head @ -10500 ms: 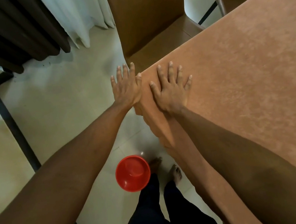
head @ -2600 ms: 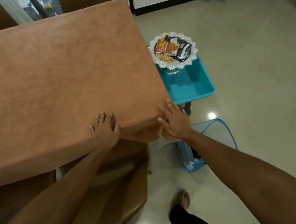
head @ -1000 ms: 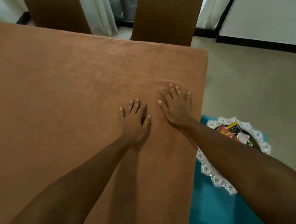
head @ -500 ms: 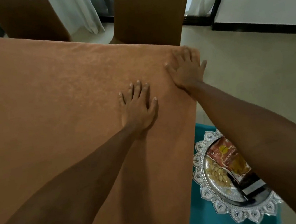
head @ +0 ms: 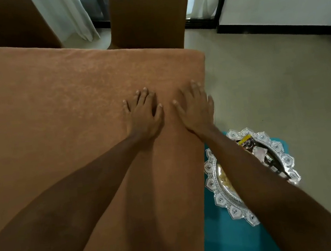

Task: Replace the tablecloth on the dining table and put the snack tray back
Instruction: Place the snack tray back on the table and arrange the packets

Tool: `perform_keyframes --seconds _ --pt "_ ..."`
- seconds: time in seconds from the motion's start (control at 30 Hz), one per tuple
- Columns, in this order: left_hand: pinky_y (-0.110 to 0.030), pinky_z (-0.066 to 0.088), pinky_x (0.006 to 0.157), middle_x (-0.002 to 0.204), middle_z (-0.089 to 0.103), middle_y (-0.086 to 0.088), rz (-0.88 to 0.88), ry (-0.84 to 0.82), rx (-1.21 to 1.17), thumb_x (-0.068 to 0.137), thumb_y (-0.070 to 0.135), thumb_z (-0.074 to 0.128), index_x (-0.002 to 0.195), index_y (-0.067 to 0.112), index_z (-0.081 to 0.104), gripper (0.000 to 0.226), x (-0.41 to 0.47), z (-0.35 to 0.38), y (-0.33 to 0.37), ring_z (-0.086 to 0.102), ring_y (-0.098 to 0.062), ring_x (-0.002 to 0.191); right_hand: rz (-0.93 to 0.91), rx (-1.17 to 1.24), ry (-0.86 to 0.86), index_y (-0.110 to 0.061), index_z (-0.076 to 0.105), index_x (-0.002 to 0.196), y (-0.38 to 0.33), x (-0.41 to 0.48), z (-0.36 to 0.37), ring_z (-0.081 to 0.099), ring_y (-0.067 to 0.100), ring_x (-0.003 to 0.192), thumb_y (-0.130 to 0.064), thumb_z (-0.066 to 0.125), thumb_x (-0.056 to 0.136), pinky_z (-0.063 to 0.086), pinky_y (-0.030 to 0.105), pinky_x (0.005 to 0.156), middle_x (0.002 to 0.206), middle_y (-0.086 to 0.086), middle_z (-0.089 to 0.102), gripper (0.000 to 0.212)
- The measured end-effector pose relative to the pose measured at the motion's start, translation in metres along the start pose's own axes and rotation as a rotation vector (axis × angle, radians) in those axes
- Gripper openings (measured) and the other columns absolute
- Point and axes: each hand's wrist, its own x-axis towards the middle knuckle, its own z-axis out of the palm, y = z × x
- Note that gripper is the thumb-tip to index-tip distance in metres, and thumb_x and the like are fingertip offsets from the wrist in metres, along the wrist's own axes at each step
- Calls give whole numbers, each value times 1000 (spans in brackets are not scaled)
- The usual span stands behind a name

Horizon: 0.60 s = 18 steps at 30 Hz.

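A brown tablecloth (head: 53,110) covers the dining table and hangs over its right edge. My left hand (head: 143,117) lies flat on the cloth, fingers spread, a little in from that edge. My right hand (head: 195,108) lies flat beside it, right at the table's right edge, with its little finger past the edge. The silver snack tray (head: 213,184), with an ornate scalloped rim and snack packets in it, sits low to the right of the table on a teal stool (head: 228,243). My right forearm hides the tray's middle.
Two brown chairs (head: 145,12) stand at the table's far side, in front of white curtains (head: 65,14). Beige floor (head: 282,89) stretches to the right, up to a white wall with a dark skirting (head: 286,29).
My right hand has come back from the table's far right corner and now lies next to my left hand at the right edge. My left hand has stayed flat on the cloth.
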Motion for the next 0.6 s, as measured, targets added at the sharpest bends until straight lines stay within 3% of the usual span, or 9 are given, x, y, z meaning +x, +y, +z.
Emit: perform_keyframes --seconds 0.17,0.3,0.43,0.6 --pt "-56 9 121 161 34 -3 260 -13 4 101 43 41 147 19 47 53 -50 9 5 25 -22 150 179 118 -43 -37 18 161 19 -67 -2 9 28 156 -62 33 103 23 58 120 170 4 10 65" --pt "-59 11 120 161 33 -1 342 -94 42 100 49 36 148 23 45 55 -113 23 27 24 -22 150 177 286 -96 -39 17 160 21 -127 -9 21 28 153 -59 37 104 26 51 119 168 6 20 63" --pt "-61 10 119 163 27 -4 411 -163 115 100 49 32 151 24 38 57 -157 30 48 20 -25 151 345 517 -100 -23 46 151 26 -178 -13 48 22 137 -50 51 102 40 38 112 150 4 51 55" --pt "-54 18 121 160 34 -11 608 -222 123 98 43 42 149 19 43 56 -175 28 80 28 -28 148 440 469 17 -17 67 130 79 -257 -28 58 19 122 -31 64 98 46 35 103 131 2 65 34"
